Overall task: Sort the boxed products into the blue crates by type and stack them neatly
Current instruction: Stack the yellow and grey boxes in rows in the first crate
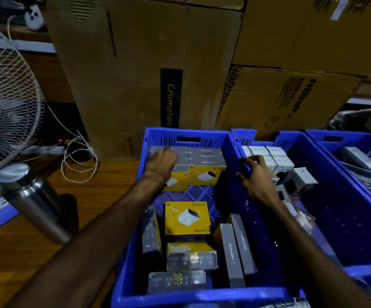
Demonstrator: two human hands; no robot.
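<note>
Three blue crates stand side by side. The left crate (183,136) holds yellow-and-grey boxes: a neat stack (206,162) at its far end and several loose ones (187,218) nearer me. My left hand (161,164) rests on the far-left boxes of that stack, fingers bent over their tops. My right hand (255,176) grips the wall between the left and middle crate (358,236). White boxes (271,155) are stacked at the middle crate's far end, with loose ones (300,181) beside them.
A third crate (344,138) at the right holds long grey boxes. Large cardboard cartons (135,74) rise behind the crates. On the wooden floor at the left stand a steel bottle (33,198), a pedestal fan (4,101) and a coiled white cable (77,161).
</note>
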